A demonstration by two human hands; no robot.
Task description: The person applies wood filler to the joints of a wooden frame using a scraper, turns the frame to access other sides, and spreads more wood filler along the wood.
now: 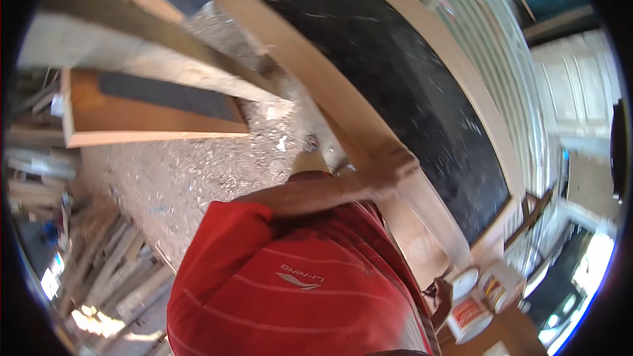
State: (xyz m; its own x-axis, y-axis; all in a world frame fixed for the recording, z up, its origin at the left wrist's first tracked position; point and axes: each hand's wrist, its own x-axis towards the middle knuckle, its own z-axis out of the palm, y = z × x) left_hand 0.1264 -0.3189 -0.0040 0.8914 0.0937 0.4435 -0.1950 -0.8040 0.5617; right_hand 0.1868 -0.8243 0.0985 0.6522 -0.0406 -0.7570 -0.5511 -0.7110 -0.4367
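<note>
A large wooden frame with a dark, dusty black panel inside it stretches from the top middle to the lower right. Across my red shirt my left forearm reaches to the right, and my left hand is closed over the frame's near edge, its fingers blurred. Low on the right, my right hand is beside white tubs, partly hidden by my body. Its fingers are too small and smeared to make out, as is anything in them.
A long wooden beam slants in from the upper left. Below it lies an orange-brown wooden panel. Scrap wood is piled at lower left. Shavings cover the floor. White tubs stand at lower right; corrugated sheeting rises behind.
</note>
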